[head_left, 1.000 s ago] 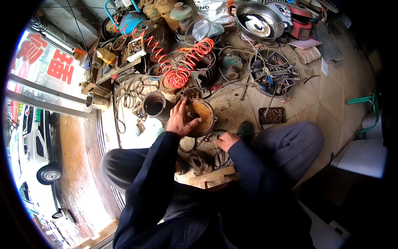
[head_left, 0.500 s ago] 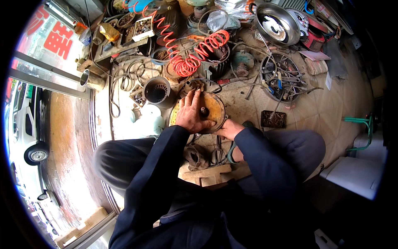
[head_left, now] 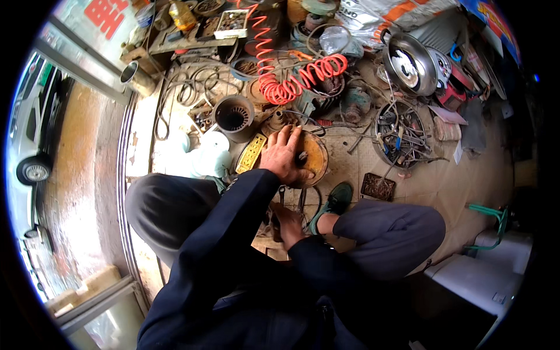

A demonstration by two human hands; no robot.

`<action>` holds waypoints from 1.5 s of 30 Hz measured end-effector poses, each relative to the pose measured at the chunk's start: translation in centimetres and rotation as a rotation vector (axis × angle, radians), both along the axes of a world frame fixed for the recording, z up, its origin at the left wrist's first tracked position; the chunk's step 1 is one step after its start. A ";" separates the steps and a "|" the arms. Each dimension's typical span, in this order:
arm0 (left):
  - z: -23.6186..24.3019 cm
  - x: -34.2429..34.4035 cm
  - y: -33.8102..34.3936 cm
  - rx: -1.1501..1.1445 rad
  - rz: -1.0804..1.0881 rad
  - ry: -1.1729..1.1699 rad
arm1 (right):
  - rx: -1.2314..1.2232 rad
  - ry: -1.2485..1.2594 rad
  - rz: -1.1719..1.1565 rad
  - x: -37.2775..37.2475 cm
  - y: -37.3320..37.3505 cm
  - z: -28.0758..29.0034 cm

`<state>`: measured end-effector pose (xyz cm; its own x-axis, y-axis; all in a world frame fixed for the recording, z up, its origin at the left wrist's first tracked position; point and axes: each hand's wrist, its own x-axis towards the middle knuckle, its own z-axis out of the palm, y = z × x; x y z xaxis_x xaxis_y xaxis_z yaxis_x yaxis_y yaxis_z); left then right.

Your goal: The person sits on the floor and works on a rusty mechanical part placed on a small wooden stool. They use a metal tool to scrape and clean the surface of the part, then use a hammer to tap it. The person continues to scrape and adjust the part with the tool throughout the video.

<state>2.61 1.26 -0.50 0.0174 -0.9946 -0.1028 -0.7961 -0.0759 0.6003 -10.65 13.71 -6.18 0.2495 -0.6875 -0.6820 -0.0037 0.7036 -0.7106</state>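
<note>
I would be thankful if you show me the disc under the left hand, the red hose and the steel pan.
Disc (head_left: 315,158), head view: right part of its orange face.
Red hose (head_left: 279,93), head view: its lower coils.
Steel pan (head_left: 426,65), head view: bare inner wall, right side.

Small street-side repair workshop

We're tagging this as a cramped repair workshop. We're seeing a coiled red hose, a grey motor-like casing with a slotted inner ring, a round tub heaped with hand tools, and small rusty metal parts filling a tray. We're also getting a white car outside, past a metal-framed glass front.
</note>
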 end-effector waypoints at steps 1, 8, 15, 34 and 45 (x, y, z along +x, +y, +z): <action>0.8 0.0 0.3 -0.001 0.001 -0.047 | -0.165 0.083 0.177 -1.6 0.1 -2.2; 0.4 0.1 0.4 0.009 0.012 -0.030 | -0.332 0.367 0.698 -8.8 -8.6 1.9; 0.4 0.1 0.0 0.005 0.023 -0.024 | 0.131 0.322 0.734 -6.6 -12.8 5.8; 1.3 0.8 1.2 0.076 0.022 0.040 | -0.180 0.434 0.687 -3.6 -14.1 0.7; 1.0 1.0 1.0 -0.006 -0.001 -0.019 | -1.742 0.592 0.734 1.9 -4.9 -1.7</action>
<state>3.58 2.25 0.48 0.0182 -0.9951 -0.0970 -0.8072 -0.0719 0.5859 -8.76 8.85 -7.83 0.7804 -0.4749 0.4067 -0.3716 -0.8754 -0.3091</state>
